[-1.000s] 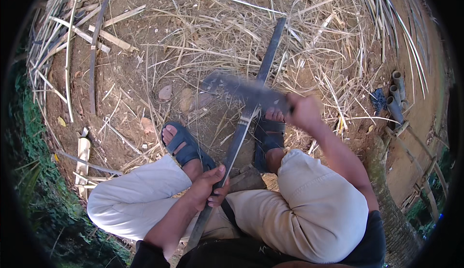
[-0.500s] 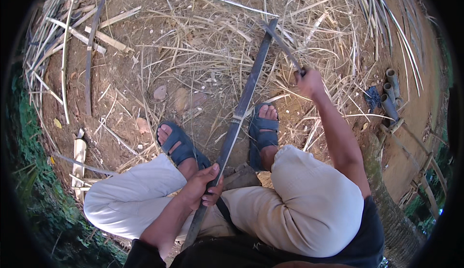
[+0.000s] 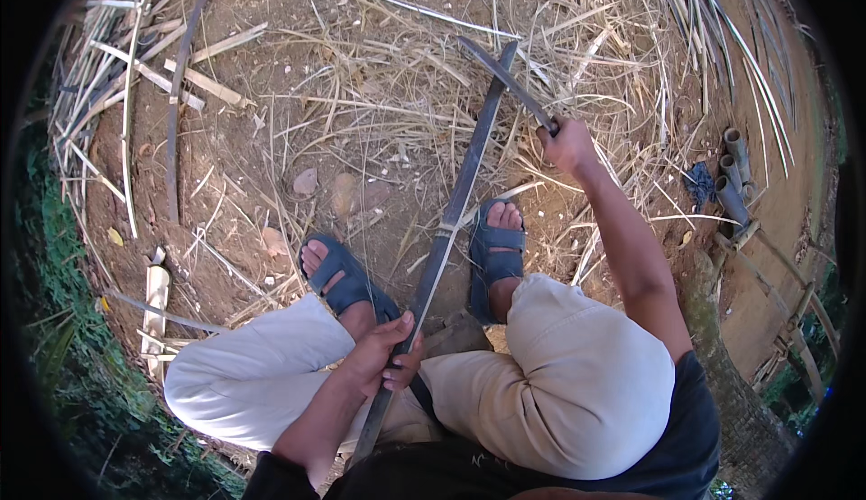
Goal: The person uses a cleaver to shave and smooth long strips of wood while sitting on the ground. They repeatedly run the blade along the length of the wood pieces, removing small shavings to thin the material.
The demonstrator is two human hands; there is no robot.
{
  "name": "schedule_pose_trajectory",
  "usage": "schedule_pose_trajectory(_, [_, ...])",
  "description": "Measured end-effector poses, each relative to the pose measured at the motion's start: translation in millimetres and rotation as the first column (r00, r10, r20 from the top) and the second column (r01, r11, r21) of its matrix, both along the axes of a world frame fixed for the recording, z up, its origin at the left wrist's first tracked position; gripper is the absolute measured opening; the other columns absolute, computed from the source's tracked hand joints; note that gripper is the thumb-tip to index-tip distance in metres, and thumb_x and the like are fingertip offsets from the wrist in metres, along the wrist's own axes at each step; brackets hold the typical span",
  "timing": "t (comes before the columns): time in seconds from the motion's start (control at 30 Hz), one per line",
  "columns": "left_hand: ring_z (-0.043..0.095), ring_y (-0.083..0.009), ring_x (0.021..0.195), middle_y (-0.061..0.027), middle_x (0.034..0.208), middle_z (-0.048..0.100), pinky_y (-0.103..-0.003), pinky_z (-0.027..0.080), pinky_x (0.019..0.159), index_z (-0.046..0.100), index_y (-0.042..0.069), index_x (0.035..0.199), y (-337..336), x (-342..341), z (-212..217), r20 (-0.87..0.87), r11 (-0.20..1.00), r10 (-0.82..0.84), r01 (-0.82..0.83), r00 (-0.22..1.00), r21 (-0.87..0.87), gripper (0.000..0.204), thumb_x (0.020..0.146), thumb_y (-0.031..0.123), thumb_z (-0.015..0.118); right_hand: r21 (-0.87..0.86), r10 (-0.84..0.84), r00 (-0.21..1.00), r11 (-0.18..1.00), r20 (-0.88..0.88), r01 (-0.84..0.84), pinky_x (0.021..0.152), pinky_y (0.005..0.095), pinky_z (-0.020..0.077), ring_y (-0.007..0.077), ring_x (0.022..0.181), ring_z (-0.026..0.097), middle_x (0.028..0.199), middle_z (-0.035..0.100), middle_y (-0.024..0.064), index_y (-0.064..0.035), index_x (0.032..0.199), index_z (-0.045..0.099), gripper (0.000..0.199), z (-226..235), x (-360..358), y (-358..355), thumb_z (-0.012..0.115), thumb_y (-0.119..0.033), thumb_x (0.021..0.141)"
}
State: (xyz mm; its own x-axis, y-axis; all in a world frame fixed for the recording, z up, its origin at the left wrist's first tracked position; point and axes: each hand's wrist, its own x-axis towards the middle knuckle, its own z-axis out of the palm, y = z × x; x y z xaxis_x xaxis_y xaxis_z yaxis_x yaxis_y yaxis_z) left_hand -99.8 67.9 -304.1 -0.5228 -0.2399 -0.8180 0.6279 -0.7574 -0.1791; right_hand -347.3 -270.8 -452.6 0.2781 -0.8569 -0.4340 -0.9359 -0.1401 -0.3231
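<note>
A long dark bamboo strip (image 3: 467,175) slants from my lap, between my sandaled feet, to the litter ahead; a pale node ring marks its middle. My left hand (image 3: 383,356) is closed round its near part, thumb on top. Out to the front right, my right hand (image 3: 570,146) grips the handle of a long-bladed knife (image 3: 512,83). The blade crosses the strip close to its far end, with its tip sticking out on the left side. Whether the edge bites into the bamboo I cannot tell.
Pale shavings (image 3: 388,103) litter the ground ahead. Split bamboo pieces (image 3: 221,85) lie at far left, with thin strips (image 3: 713,22) at far right. Cut bamboo tubes (image 3: 729,198) stand on the right near a tree trunk (image 3: 722,356). Green plants (image 3: 63,293) border the left.
The knife has slid leftward across the strip, and its tip now reaches farther past it. My left hand keeps the same hold on the bamboo.
</note>
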Motion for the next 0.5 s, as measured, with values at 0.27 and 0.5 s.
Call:
schedule_pose_trajectory(0.27, [0.029,-0.0083,0.037,0.0010,0.057,0.037,-0.024,0.023,0.034,0.048,0.011,0.092,13,5,-3,0.012,0.999,0.032,-0.032,0.999,-0.017,0.035,0.102,0.044,0.042,-0.031,0.178,0.983,0.983,-0.050,-0.179,0.079,0.0464,0.0555,0.0404,0.082,0.068,0.082,0.069,0.0243,0.0007,0.098,0.067,0.037,10,12,10,0.061,-0.033,0.085])
schedule_pose_trajectory(0.5, [0.034,-0.0134,0.034,-0.0005,0.057,0.038,-0.028,0.030,0.033,0.049,0.010,0.081,6,1,-2,0.010,0.997,0.007,-0.007,1.000,-0.076,0.046,0.102,0.049,0.037,-0.032,-0.014,0.998,0.999,-0.054,0.012,0.078,0.0460,0.0554,0.0408,0.078,0.068,0.084,0.068,0.0277,0.0029,0.097,0.069,0.038,-30,-20,-52,0.060,-0.032,0.086])
